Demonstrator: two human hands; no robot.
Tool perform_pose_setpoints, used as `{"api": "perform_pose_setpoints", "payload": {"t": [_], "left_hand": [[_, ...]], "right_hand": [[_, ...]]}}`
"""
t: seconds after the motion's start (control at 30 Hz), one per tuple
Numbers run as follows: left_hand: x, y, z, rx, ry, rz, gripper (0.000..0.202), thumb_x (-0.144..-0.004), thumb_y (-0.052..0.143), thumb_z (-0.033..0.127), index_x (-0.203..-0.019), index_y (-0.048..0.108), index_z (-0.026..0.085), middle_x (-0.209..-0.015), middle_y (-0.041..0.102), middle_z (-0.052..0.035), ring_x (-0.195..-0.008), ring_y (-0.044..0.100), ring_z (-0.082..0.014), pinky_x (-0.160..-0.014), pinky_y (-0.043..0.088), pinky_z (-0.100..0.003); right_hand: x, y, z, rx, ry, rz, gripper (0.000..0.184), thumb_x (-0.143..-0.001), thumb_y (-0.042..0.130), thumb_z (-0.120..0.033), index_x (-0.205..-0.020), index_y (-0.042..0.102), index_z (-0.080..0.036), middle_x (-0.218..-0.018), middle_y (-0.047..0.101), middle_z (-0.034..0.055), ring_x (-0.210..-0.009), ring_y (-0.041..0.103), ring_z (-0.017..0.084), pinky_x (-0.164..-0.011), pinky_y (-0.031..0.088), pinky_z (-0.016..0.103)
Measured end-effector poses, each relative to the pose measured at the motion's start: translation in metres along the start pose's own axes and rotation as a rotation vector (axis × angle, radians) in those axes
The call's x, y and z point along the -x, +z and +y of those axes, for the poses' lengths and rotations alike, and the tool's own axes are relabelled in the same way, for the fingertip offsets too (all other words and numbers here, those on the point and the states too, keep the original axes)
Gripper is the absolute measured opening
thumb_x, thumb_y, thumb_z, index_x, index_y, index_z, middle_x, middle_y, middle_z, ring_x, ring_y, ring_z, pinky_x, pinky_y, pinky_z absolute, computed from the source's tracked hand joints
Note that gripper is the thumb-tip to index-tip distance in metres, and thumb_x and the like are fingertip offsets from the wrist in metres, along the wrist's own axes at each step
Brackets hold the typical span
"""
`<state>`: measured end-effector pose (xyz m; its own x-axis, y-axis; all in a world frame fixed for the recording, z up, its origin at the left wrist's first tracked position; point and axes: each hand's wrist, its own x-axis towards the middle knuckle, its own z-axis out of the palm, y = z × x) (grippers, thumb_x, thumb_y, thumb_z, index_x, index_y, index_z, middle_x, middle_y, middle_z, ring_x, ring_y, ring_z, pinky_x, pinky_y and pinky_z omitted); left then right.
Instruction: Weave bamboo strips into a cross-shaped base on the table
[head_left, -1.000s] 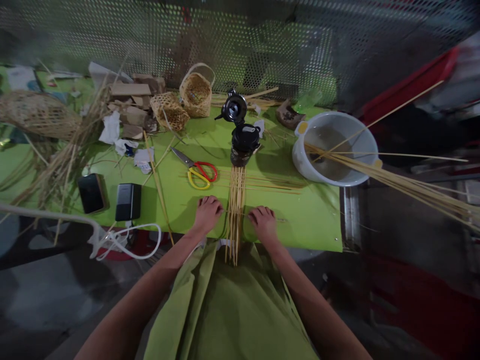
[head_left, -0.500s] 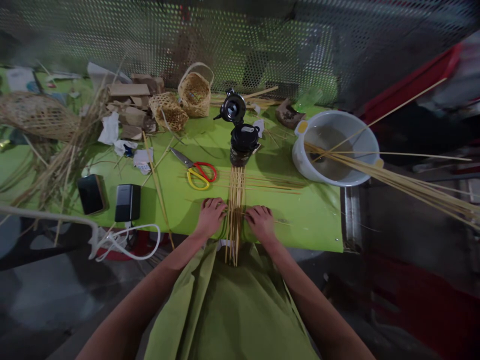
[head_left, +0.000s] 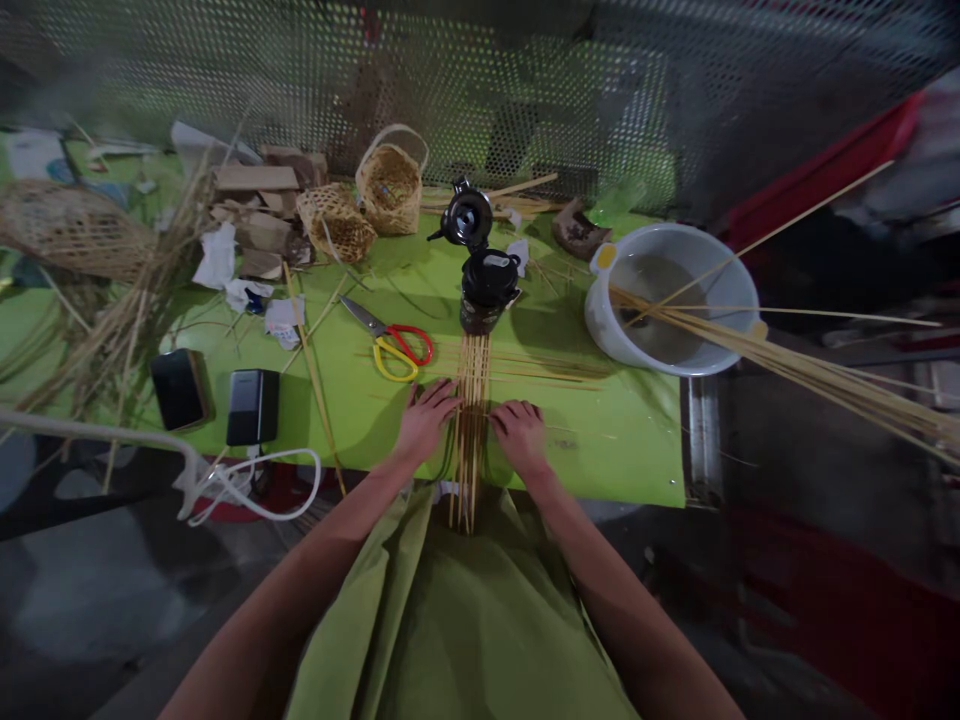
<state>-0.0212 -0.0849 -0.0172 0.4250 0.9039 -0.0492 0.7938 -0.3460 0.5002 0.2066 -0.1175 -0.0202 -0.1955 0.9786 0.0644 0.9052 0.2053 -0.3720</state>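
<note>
A bundle of narrow bamboo strips (head_left: 472,450) lies lengthwise in front of me, its near ends reaching over the table edge to my lap. Thin strips cross it between my hands. At its left edge, my left hand (head_left: 426,422) has its fingertips closed on a crosswise strip. My right hand (head_left: 520,435) pinches at the right edge with curled fingers, a thin strip running out beyond it. The strip ends are partly hidden under the fingers. A black lidded container (head_left: 487,290) stands on the far end of the bundle. Loose strips (head_left: 551,370) lie crosswise farther out.
Scissors (head_left: 390,345) with red and yellow handles lie left of the bundle. A white bucket (head_left: 600,310) at right holds water and long strips. Small woven baskets (head_left: 391,195), a phone (head_left: 180,390), a black power bank (head_left: 253,408) and a white cable (head_left: 300,512) are around.
Both hands have shifted slightly away from me along the bundle, and the left fingers reach further over its edge. The crosswise strip between them now sits higher up the bundle.
</note>
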Motion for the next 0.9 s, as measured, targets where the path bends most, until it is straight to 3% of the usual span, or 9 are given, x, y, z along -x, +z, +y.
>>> {"api": "perform_pose_setpoints", "payload": {"t": [0.2, 0.37, 0.63, 0.9], "left_hand": [[-0.007, -0.001, 0.002, 0.011, -0.014, -0.011, 0.038, -0.101, 0.049, 0.014, -0.131, 0.068, 0.029, -0.153, 0.06, -0.0023, -0.148, 0.048, -0.0235, -0.129, 0.023, -0.059], [-0.011, -0.01, -0.002, -0.007, 0.056, -0.09, 0.046, -0.101, 0.051, 0.016, -0.144, 0.059, 0.03, -0.159, 0.052, -0.0027, -0.153, 0.04, -0.0237, -0.13, 0.02, -0.059], [-0.018, -0.01, -0.007, -0.057, 0.089, -0.075, 0.038, -0.101, 0.052, 0.018, -0.135, 0.066, 0.03, -0.161, 0.05, -0.001, -0.155, 0.036, -0.0254, -0.129, 0.019, -0.06], [-0.02, -0.011, -0.006, -0.015, 0.071, -0.091, 0.037, -0.099, 0.053, 0.018, -0.132, 0.066, 0.03, -0.161, 0.051, -0.0025, -0.155, 0.037, -0.0243, -0.129, 0.02, -0.058]], "right_hand": [[-0.005, 0.0, 0.001, -0.046, -0.004, 0.035, 0.013, -0.102, 0.061, -0.022, -0.099, 0.074, -0.024, -0.099, 0.071, 0.0062, -0.094, 0.057, 0.026, -0.084, 0.039, 0.039], [-0.01, -0.004, 0.002, -0.058, -0.043, 0.0, 0.012, -0.101, 0.065, -0.024, -0.093, 0.074, -0.024, -0.1, 0.071, 0.0063, -0.095, 0.058, 0.026, -0.086, 0.041, 0.039], [-0.023, -0.009, 0.008, -0.127, -0.059, -0.027, 0.007, -0.094, 0.071, -0.018, -0.091, 0.074, -0.024, -0.108, 0.072, 0.0067, -0.105, 0.06, 0.027, -0.091, 0.042, 0.041], [-0.023, -0.012, 0.006, -0.145, -0.055, -0.026, 0.01, -0.093, 0.072, -0.016, -0.086, 0.073, -0.024, -0.104, 0.075, 0.0042, -0.099, 0.06, 0.025, -0.087, 0.041, 0.039]]}}
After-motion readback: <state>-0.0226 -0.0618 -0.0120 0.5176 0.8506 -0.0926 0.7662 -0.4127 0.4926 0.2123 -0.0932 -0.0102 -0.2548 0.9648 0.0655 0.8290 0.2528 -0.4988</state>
